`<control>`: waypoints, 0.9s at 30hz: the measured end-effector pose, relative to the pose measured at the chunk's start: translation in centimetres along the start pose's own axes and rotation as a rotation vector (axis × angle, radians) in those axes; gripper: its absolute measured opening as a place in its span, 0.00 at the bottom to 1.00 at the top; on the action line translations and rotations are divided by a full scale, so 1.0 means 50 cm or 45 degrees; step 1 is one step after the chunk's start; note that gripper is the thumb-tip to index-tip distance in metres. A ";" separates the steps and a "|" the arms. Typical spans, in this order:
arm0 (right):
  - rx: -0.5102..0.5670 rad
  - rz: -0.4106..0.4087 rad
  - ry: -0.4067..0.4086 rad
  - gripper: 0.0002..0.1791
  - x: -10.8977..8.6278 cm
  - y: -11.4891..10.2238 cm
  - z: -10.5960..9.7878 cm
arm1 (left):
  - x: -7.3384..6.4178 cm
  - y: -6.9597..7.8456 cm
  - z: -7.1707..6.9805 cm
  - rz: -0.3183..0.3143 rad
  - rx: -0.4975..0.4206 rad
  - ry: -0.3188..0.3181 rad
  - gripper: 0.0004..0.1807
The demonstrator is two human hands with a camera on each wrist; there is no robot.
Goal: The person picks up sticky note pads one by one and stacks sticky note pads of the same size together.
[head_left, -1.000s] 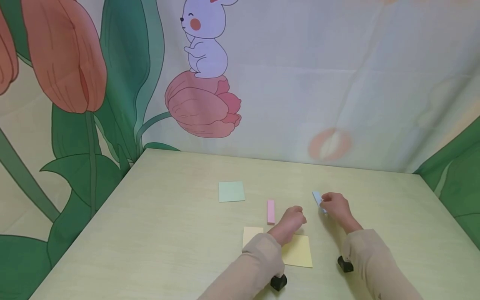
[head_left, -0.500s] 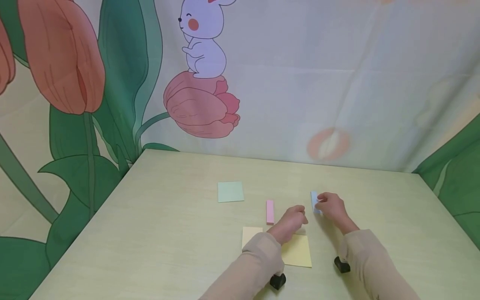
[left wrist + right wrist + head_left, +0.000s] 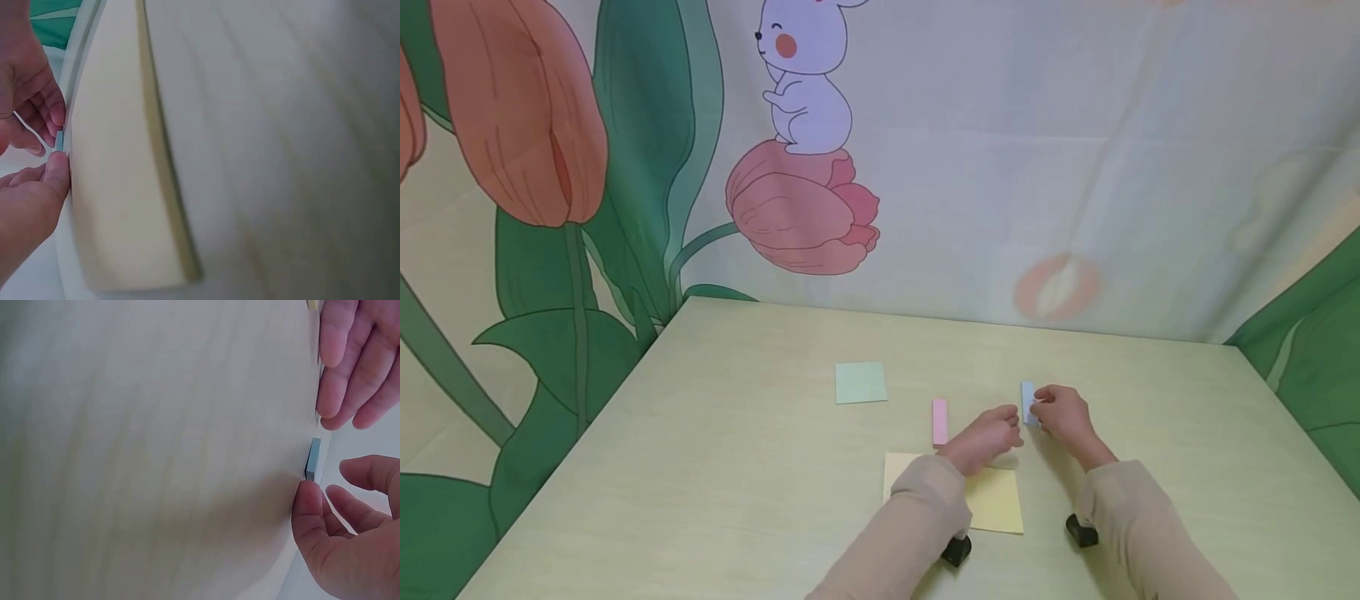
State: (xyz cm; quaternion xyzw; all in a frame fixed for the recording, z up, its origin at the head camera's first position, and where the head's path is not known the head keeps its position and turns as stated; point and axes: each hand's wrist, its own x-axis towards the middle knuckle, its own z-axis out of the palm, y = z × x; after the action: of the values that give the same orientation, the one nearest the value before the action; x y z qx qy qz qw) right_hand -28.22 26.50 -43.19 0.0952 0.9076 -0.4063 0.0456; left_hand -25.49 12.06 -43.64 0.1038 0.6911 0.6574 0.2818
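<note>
"Two hands: state?"

"Left hand (image 3: 981, 442): fingers fairly straight, holding nothing. Right hand (image 3: 1065, 416): fingers loosely curved and spread, no pinch."

"Where's the blue strip (image 3: 1027, 402)?"

"On the table (image 3: 737, 467), at my right hand's nine o'clock, a right fingertip (image 3: 307, 495) at its end; contact uncertain. Pink strip (image 3: 940, 422): well apart, towards its nine o'clock."

"Good technique?"

"My judgement: nudge lightly, low, along one edge; left fingers steady its far side."

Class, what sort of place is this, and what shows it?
Probably an indoor tabletop workspace: a pale table, a pale green square lying on it, and a creased, tulip-printed backdrop behind.
</note>
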 end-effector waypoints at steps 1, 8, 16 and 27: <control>0.004 0.004 -0.001 0.19 0.000 0.000 0.000 | 0.002 0.000 0.001 -0.001 -0.001 -0.002 0.31; 0.052 0.032 -0.002 0.18 0.001 0.004 0.002 | 0.012 0.000 0.004 0.020 0.006 -0.035 0.32; 0.075 0.047 0.012 0.18 -0.007 0.001 0.001 | 0.017 -0.001 0.003 0.020 0.017 -0.077 0.32; 0.105 0.078 -0.013 0.16 -0.012 0.001 0.000 | 0.005 0.003 -0.005 0.043 0.175 -0.069 0.24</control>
State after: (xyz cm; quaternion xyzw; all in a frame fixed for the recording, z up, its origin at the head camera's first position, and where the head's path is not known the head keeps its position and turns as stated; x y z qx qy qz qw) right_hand -27.65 26.47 -43.14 0.1228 0.8865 -0.4422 0.0585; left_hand -25.85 11.99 -43.54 0.1524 0.7247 0.6101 0.2815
